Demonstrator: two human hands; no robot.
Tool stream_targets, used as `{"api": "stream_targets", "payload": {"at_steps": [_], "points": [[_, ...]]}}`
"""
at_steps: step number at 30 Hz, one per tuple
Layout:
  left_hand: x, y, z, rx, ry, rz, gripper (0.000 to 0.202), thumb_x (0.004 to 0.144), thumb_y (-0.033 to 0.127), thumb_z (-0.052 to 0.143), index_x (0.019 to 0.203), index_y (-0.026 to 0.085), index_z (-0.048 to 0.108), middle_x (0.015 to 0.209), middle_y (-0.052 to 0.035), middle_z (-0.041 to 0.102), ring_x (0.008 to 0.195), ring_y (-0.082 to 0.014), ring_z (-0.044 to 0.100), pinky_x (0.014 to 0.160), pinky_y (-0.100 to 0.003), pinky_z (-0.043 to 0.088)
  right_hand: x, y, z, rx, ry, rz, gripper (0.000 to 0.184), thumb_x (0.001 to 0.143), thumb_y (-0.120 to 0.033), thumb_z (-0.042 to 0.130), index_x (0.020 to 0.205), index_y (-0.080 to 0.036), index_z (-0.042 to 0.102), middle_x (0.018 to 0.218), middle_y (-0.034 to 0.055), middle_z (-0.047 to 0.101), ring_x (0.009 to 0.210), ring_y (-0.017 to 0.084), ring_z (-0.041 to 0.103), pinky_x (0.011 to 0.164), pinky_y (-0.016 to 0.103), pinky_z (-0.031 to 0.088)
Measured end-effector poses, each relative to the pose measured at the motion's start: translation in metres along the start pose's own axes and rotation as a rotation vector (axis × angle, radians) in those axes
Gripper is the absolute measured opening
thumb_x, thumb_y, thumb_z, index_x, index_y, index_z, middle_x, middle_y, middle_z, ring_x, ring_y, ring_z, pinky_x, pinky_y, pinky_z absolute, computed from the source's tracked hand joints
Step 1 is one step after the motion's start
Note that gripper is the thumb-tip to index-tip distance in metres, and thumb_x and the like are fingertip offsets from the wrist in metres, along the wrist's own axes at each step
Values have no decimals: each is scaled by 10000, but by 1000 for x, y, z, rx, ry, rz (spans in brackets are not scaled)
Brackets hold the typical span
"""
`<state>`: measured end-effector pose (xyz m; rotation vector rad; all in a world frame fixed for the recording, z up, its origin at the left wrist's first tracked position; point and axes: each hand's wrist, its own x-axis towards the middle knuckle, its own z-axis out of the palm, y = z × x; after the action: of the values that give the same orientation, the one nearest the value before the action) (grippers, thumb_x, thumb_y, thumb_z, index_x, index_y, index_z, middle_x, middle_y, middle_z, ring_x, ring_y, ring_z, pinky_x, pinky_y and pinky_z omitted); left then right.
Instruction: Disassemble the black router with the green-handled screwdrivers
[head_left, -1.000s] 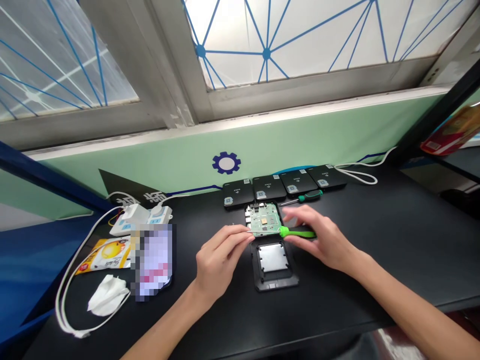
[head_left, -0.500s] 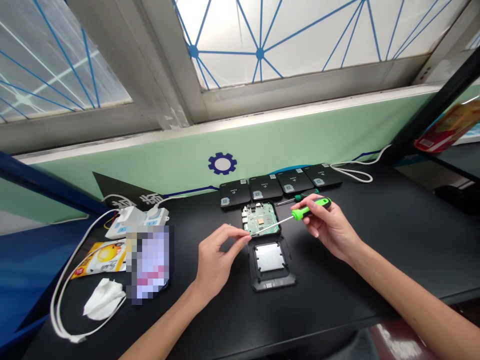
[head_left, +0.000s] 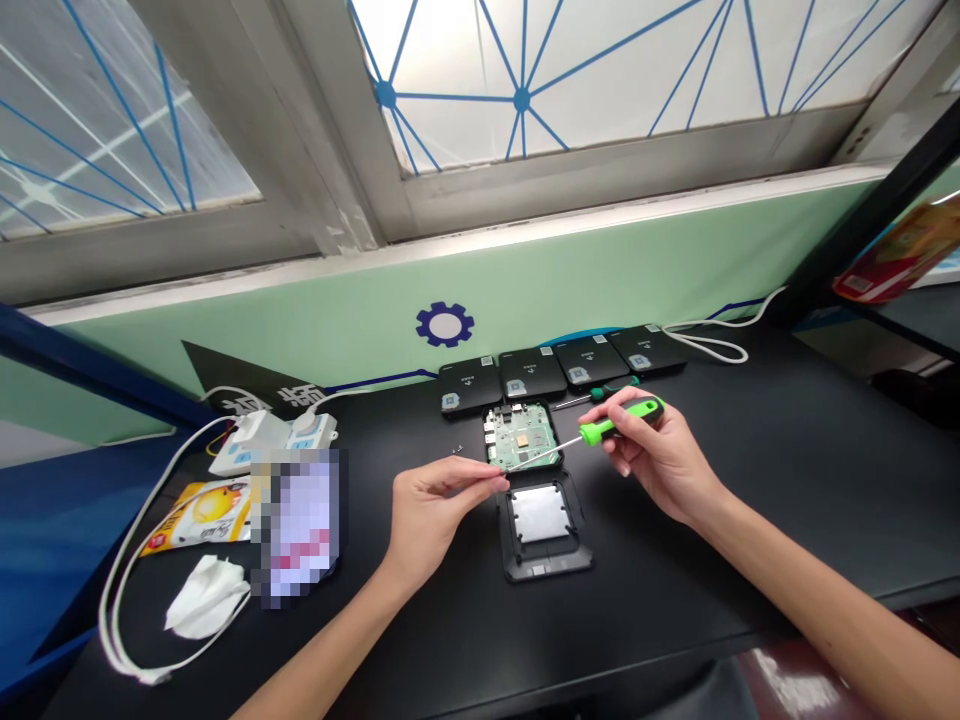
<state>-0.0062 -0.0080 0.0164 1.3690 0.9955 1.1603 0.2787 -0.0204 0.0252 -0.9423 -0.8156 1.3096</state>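
My right hand (head_left: 649, 455) is shut around a green-and-black handled screwdriver (head_left: 622, 421), its thin shaft slanting down and left over a green circuit board (head_left: 521, 437). The tip ends by the board's lower left corner, close to the fingertips of my left hand (head_left: 442, 510). Those fingers are pinched together at the board's edge, and anything between them is too small to tell. The board lies in an open black tray. Just below it, nearer me, is a black housing (head_left: 541, 525) with a square metal plate.
Several black device covers (head_left: 470, 387) line the back of the black table (head_left: 750, 520), with a second screwdriver (head_left: 611, 391) before them. Tiny screws (head_left: 457, 450) lie left of the board. Further left are a power strip (head_left: 277, 442), white cable (head_left: 142, 540), yellow packet (head_left: 199, 512), tissue (head_left: 206, 597), and a pixelated object (head_left: 296, 525).
The screwdriver has risen from lying low across the board and now slants above it, with my right hand higher and further right. My left hand has barely moved.
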Motion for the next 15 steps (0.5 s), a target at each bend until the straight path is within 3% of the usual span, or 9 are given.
{"api": "stream_targets", "payload": {"at_steps": [4,15], "points": [[-1,4,1,-68,-11,-57,180,782,343,1053,875,237,940,812,-66,862,757,-251,871,773,-277,746,0,0,1,-9,12,-3,364,837,-473,1015,863,-193,784,979,94,856,619,114,691,437,155,528],[2,1,0,-18,-24,28,159,791,317,1051,844,229,929,828,-59,850,756,-209,855,757,-229,729,-1,1,2,-5,-1,21,377,821,-478,1024,874,-199,776,995,91,864,626,124,702,432,168,519]]}}
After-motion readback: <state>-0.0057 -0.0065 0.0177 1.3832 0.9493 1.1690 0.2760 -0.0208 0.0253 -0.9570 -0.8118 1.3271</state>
